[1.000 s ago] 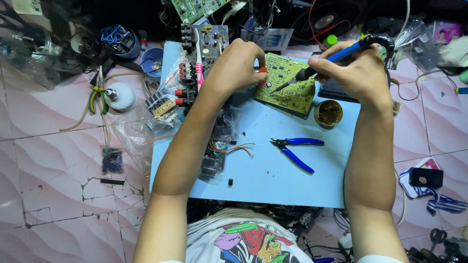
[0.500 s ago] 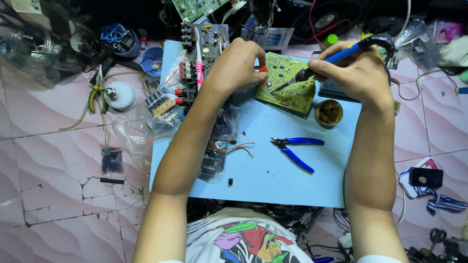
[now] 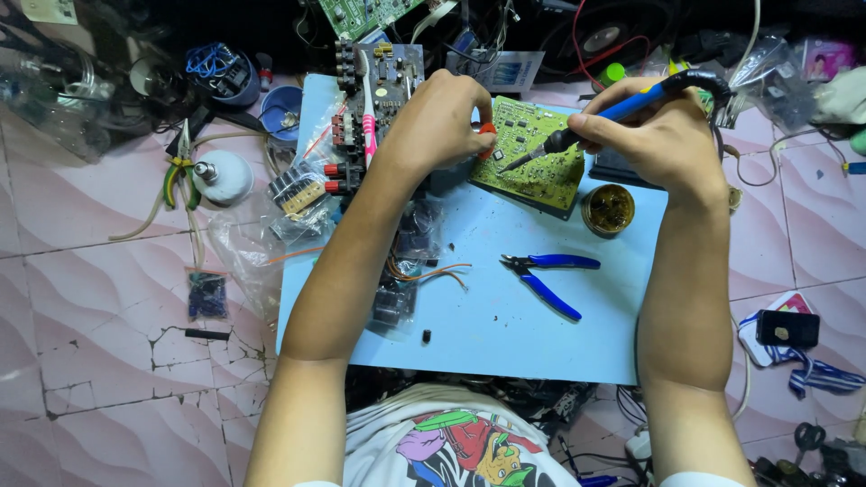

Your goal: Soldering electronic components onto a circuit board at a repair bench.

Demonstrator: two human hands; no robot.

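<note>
Nothing has visibly moved: on the blue tabletop (image 3: 505, 334), the left hand (image 3: 442, 117) still pins the thin, stiff, fragile green circuit board (image 3: 532, 162) by its left edge, while the right hand (image 3: 649, 135) stays clamped on the soldering iron (image 3: 622, 108), best held by its blue handle.

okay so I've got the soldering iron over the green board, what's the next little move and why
Probably lower the soldering iron tip the last bit onto the joint on the green circuit board. The right hand holds the iron angled down with its tip right at the board's surface, and the left hand presses the board's left edge on the blue mat, so it looks braced for contact.
</note>
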